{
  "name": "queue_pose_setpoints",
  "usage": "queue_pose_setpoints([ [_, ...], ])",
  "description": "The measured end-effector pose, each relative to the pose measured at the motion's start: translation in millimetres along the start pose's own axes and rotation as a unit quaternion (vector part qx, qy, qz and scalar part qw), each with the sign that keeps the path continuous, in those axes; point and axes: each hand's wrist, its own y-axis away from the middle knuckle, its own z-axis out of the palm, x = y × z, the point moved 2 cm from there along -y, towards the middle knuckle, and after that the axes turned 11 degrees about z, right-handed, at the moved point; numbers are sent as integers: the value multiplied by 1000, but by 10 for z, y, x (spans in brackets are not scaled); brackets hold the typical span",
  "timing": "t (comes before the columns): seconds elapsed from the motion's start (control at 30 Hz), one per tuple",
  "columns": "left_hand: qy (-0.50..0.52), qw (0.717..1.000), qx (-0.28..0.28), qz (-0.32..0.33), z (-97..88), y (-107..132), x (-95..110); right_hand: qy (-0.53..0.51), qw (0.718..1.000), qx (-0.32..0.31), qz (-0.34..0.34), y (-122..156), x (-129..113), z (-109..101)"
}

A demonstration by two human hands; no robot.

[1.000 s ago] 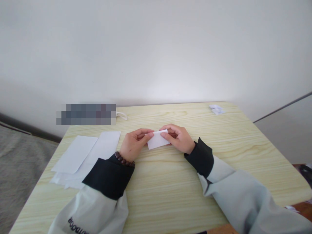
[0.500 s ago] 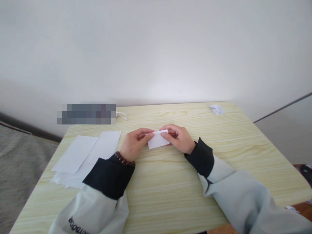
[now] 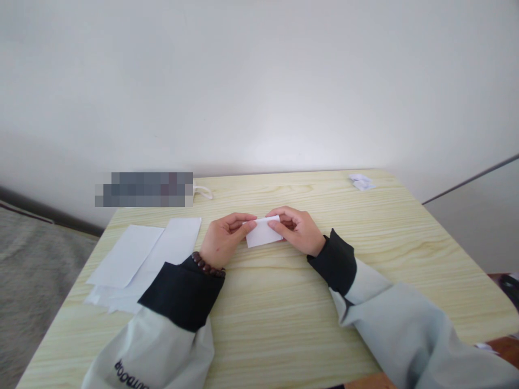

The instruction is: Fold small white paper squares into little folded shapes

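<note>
A small rectangle of white paper [image 3: 263, 233], seemingly folded, is held by its two ends above the middle of the wooden table [image 3: 275, 324]. My left hand [image 3: 225, 237] pinches its left end, thumb on the near face and fingers behind. At the right end, my right hand [image 3: 298, 229] grips the paper the same way, its thumb lying across the upper corner. The fingertips behind the paper are partly hidden. A dark beaded bracelet [image 3: 207, 266] circles my left wrist.
Loose white sheets [image 3: 127, 256] overlap on the table's left side, partly behind my left sleeve. Farther back, a blurred-out object [image 3: 148, 189] has a white cord loop [image 3: 204, 192] beside it. A crumpled or folded white paper piece [image 3: 361, 182] lies at the back right, near the wall [image 3: 259, 81].
</note>
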Motion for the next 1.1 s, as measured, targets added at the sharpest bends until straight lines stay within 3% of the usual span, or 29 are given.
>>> queue_pose_setpoints([
  [1.1, 19, 1000, 9, -18, 5, -1, 21, 14, 1000, 5, -5, 3, -15, -4],
])
